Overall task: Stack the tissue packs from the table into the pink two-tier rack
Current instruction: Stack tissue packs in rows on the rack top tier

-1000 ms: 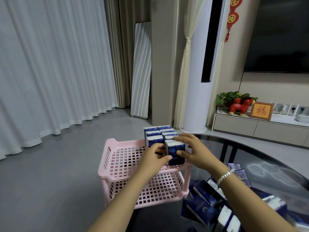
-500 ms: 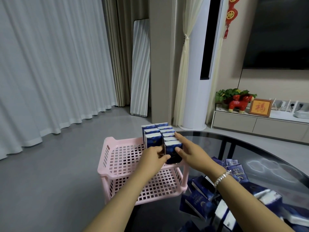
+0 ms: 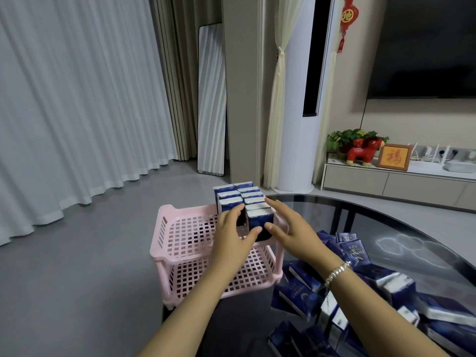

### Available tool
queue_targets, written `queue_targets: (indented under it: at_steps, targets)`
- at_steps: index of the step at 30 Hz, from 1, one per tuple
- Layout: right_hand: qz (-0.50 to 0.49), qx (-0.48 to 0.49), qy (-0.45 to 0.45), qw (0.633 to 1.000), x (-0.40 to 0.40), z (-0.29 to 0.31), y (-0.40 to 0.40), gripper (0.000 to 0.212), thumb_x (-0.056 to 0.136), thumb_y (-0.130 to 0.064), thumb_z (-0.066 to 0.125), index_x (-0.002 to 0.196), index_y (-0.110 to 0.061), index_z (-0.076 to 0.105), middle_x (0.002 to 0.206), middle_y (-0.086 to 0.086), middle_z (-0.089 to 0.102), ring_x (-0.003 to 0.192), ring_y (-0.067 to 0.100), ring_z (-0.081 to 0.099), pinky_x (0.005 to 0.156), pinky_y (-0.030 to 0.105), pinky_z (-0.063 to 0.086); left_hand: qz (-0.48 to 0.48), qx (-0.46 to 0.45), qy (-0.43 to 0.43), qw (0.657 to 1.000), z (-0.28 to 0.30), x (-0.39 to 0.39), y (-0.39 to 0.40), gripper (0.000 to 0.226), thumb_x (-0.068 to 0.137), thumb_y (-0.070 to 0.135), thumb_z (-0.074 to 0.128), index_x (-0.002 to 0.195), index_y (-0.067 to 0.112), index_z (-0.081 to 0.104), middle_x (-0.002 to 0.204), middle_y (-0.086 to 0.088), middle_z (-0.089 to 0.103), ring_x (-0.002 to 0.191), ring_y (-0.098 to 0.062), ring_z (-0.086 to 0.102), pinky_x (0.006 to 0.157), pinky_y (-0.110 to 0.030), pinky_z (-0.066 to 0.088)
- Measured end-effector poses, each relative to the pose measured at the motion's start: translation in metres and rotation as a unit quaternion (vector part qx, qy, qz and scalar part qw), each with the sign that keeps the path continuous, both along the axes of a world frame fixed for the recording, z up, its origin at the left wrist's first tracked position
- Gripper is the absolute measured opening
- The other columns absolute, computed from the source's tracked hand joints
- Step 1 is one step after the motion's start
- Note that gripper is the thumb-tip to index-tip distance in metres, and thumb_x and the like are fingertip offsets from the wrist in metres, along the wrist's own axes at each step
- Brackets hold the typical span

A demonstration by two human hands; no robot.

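The pink two-tier rack (image 3: 164, 238) stands at the left end of the dark glass table (image 3: 401, 217). Two rows of blue-and-white tissue packs (image 3: 233, 195) stand upright at the right end of its top tier. The front pack (image 3: 258, 219) of the right row sits between my hands. My left hand (image 3: 231, 235) pinches it, thumb on its front face and fingers in the gap to the left row. My right hand (image 3: 289, 228) lies flat against the row's right side, fingers straight, thumb at the pack's lower front. The lower tier looks empty.
A heap of loose tissue packs (image 3: 365, 292) lies on the table at the lower right, under my right forearm. Grey floor and white curtains lie to the left; a TV cabinet (image 3: 386, 180) with ornaments is at the back right.
The front pack has been lowered and pushed back into the right row on the top tier. My right fingers have straightened along the row's side. The view has shifted slightly.
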State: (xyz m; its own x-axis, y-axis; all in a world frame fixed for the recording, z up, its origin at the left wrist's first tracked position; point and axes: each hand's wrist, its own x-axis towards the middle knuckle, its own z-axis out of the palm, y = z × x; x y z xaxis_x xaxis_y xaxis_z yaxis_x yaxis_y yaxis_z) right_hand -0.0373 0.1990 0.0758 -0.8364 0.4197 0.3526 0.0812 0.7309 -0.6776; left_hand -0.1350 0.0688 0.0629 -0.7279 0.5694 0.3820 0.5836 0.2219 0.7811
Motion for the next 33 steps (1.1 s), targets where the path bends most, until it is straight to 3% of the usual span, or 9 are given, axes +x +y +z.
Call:
queue_targets:
  at_steps: [5, 9, 12, 14, 17, 20, 25, 29, 33]
  targets:
    - [-0.071, 0.038, 0.053, 0.995, 0.027, -0.007, -0.014, 0.046, 0.091, -0.030, 0.056, 0.136, -0.029, 0.044, 0.134, -0.012, 0.048, 0.127, 0.009, 0.036, 0.102, 0.025, 0.031, 0.025, 0.074, 0.062, 0.995, -0.007, 0.023, -0.011, 0.026, 0.081, 0.020, 0.071, 0.104, 0.023, 0.059, 0.106, 0.009, 0.049, 0.100, -0.008, 0.052, 0.089, -0.023, 0.043]
    - [-0.079, 0.047, 0.025, 0.995, 0.059, -0.028, -0.031, 0.026, 0.088, -0.017, 0.060, 0.114, -0.023, 0.064, 0.097, -0.014, 0.054, 0.097, 0.009, 0.051, 0.075, 0.005, 0.038, -0.067, 0.010, -0.002, 0.998, -0.027, 0.048, -0.025, 0.015, 0.083, 0.011, 0.068, 0.084, 0.026, 0.064, 0.092, 0.006, 0.060, 0.080, 0.004, 0.056, 0.072, -0.006, 0.042]
    - [-0.053, 0.048, -0.038, 0.997, 0.081, -0.043, -0.040, 0.022, 0.087, -0.016, 0.062, 0.108, -0.022, 0.068, 0.092, -0.012, 0.058, 0.081, 0.001, 0.051, 0.071, 0.002, 0.038, -0.099, -0.086, -0.077, 0.988, -0.052, 0.064, -0.032, 0.008, 0.084, 0.021, 0.069, 0.093, 0.022, 0.068, 0.098, 0.003, 0.063, 0.071, 0.002, 0.056, 0.066, -0.003, 0.042]
    - [-0.043, 0.039, -0.074, 0.996, 0.092, -0.052, -0.045, 0.022, 0.086, -0.018, 0.063, 0.106, -0.022, 0.069, 0.098, -0.007, 0.064, 0.081, 0.001, 0.054, 0.071, 0.003, 0.037, -0.109, -0.148, -0.114, 0.976, -0.069, 0.072, -0.036, 0.023, 0.086, 0.025, 0.068, 0.106, 0.016, 0.068, 0.101, 0.003, 0.064, 0.074, 0.002, 0.056, 0.066, -0.002, 0.041]
    - [-0.037, 0.041, -0.141, 0.989, 0.105, -0.063, -0.051, 0.023, 0.085, -0.020, 0.064, 0.108, -0.021, 0.069, 0.097, -0.006, 0.063, 0.083, 0.006, 0.057, 0.071, 0.005, 0.038, -0.108, -0.250, -0.138, 0.952, -0.091, 0.079, -0.040, 0.036, 0.086, 0.035, 0.064, 0.118, 0.017, 0.062, 0.112, -0.002, 0.060, 0.095, -0.010, 0.059, 0.084, -0.019, 0.045]
    - [-0.020, 0.074, -0.199, 0.977, 0.113, -0.066, -0.055, 0.024, 0.085, -0.022, 0.063, 0.108, -0.020, 0.068, 0.095, -0.004, 0.062, 0.082, 0.008, 0.055, 0.067, 0.008, 0.037, -0.126, -0.296, -0.147, 0.935, -0.107, 0.084, -0.042, 0.023, 0.081, 0.042, 0.068, 0.090, 0.022, 0.065, 0.101, -0.007, 0.061, 0.092, -0.020, 0.062, 0.083, -0.031, 0.048]
    - [-0.019, 0.074, -0.233, 0.970, 0.121, -0.066, -0.057, 0.035, 0.086, -0.025, 0.064, 0.119, -0.018, 0.062, 0.112, -0.002, 0.063, 0.095, 0.011, 0.058, 0.074, 0.010, 0.034, -0.089, -0.271, -0.149, 0.947, -0.120, 0.089, -0.042, 0.036, 0.069, 0.037, 0.080, 0.100, 0.021, 0.069, 0.101, -0.002, 0.046, 0.099, -0.024, 0.058, 0.088, -0.030, 0.048]
    - [-0.019, 0.060, -0.212, 0.975, 0.119, -0.065, -0.060, 0.030, 0.085, -0.022, 0.064, 0.115, -0.017, 0.066, 0.107, 0.002, 0.066, 0.096, 0.013, 0.060, 0.078, 0.015, 0.042, -0.062, -0.204, -0.198, 0.957, -0.121, 0.093, -0.042, 0.027, 0.068, 0.022, 0.082, 0.090, 0.022, 0.066, 0.099, -0.002, 0.063, 0.083, -0.017, 0.061, 0.077, -0.030, 0.049]
    - [-0.028, 0.038, -0.195, 0.980, 0.113, -0.067, -0.061, 0.037, 0.086, -0.024, 0.065, 0.122, -0.017, 0.062, 0.108, 0.002, 0.065, 0.098, 0.014, 0.059, 0.080, 0.018, 0.041, -0.026, -0.101, -0.248, 0.963, -0.110, 0.088, -0.046, 0.028, 0.076, 0.003, 0.073, 0.087, 0.025, 0.060, 0.092, 0.002, 0.068, 0.085, -0.016, 0.064, 0.080, -0.027, 0.051]
